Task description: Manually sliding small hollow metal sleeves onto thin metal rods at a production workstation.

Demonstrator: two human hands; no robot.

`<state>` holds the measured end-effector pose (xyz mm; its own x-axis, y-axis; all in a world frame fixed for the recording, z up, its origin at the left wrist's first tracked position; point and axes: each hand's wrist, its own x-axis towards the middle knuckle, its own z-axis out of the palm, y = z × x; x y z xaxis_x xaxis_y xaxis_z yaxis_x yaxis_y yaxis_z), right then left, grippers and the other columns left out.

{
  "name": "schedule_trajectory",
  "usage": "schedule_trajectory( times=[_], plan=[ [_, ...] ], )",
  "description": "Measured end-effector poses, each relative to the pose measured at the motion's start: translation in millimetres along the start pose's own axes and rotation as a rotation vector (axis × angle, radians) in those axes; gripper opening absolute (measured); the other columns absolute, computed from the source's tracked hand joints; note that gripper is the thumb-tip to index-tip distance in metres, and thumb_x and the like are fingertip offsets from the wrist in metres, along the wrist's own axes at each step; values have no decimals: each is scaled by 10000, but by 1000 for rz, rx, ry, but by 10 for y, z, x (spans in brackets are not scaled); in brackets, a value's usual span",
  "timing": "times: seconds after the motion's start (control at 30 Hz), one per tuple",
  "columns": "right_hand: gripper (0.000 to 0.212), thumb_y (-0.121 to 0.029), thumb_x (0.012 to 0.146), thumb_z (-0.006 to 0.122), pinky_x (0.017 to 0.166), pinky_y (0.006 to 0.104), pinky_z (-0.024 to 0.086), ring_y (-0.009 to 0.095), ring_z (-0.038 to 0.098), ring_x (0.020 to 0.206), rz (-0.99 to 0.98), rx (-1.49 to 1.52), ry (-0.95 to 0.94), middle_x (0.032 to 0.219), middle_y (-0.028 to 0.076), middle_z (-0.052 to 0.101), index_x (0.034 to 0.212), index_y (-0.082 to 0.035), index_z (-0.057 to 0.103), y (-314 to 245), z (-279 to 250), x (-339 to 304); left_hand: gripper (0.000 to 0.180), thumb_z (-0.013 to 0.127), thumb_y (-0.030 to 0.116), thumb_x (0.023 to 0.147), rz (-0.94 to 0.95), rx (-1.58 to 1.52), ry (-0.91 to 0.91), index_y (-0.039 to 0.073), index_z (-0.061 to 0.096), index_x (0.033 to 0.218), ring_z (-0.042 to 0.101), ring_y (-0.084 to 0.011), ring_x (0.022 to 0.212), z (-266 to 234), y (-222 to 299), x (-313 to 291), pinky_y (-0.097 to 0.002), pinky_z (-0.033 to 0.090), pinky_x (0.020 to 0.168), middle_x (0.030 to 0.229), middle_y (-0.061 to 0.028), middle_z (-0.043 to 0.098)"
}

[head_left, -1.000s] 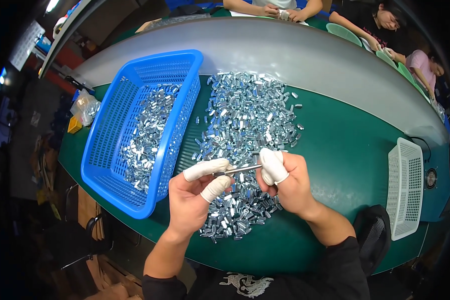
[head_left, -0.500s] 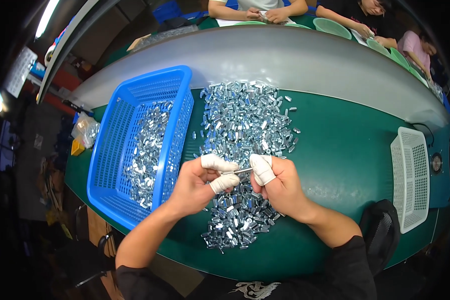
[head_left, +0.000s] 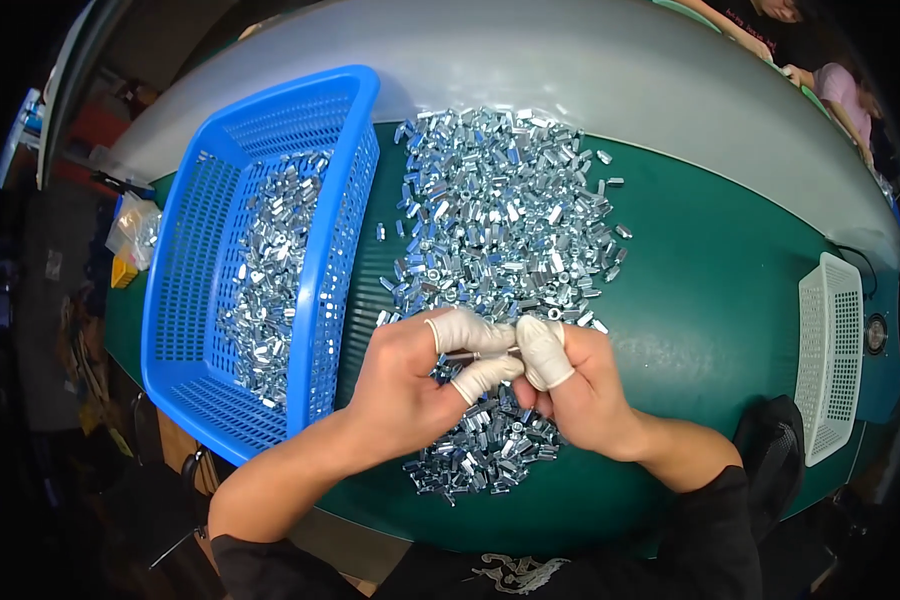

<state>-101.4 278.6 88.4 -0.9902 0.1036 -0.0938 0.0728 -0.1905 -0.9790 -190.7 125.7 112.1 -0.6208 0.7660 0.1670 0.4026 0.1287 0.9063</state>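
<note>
My left hand (head_left: 410, 385) and my right hand (head_left: 580, 385) meet over a pile of small metal hex nuts (head_left: 500, 220), long and shiny. White finger cots cover the thumbs and forefingers. Between my left thumb and forefinger runs a thin metal rod (head_left: 457, 356), pinched there and pointing across toward the right hand. My right thumb and forefinger are pressed together against the left fingertips. Whatever they grip is hidden behind the cots. The pile spreads over a green tabletop (head_left: 690, 300), and my hands cover part of it.
A blue perforated basket (head_left: 315, 290) on the left holds more nuts. Beyond its left side lie a clear plastic bag (head_left: 135, 230) and a yellow box (head_left: 123, 273). At the right are a white basket (head_left: 828, 360) and a dark mesh chair back (head_left: 775, 445). A grey partition (head_left: 610, 80) separates co-workers.
The view has tilted down, so less shows beyond the partition. My hands have drawn closer together; the rod that spanned the gap between them is now mostly covered by fingers.
</note>
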Motion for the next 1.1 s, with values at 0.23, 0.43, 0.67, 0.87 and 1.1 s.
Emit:
schedule_trajectory(
  times=[0.23,0.43,0.67,0.87,1.1],
  plan=[
    [421,-301,1017,397,429,203,329,44,406,456,-10,65,-46,565,14,517,717,-43,540,57,-110,72,283,731,138,823,-190,-152,7,-25,606,1017,633,-130,823,-6,128,56,-291,518,743,928,-83,647],
    [420,-293,1015,394,421,209,313,44,391,442,-107,-49,-30,555,11,504,707,-37,521,101,-78,124,345,455,288,995,-460,-197,-177,-11,586,883,563,-85,660,-128,85,50,-246,457,594,709,-40,600],
    [431,-278,1006,412,413,208,313,39,405,436,-40,-39,-8,543,-5,515,653,-53,514,128,-62,128,82,627,49,885,-330,-191,-32,-7,570,867,552,-79,672,-14,51,49,-243,453,586,785,-41,589],
    [422,-293,976,441,384,214,297,54,412,406,-150,-119,-81,500,3,516,654,-45,554,77,-397,282,100,654,82,860,-84,195,-10,-3,601,864,561,-125,650,-24,110,106,-259,441,584,754,-68,592],
    [407,-294,982,454,406,228,223,65,311,434,-641,-154,757,494,-9,400,645,-68,480,138,-1093,734,110,648,118,880,-54,67,382,9,639,877,536,-65,640,-175,49,-8,-229,424,580,723,-15,616]
  ],
)
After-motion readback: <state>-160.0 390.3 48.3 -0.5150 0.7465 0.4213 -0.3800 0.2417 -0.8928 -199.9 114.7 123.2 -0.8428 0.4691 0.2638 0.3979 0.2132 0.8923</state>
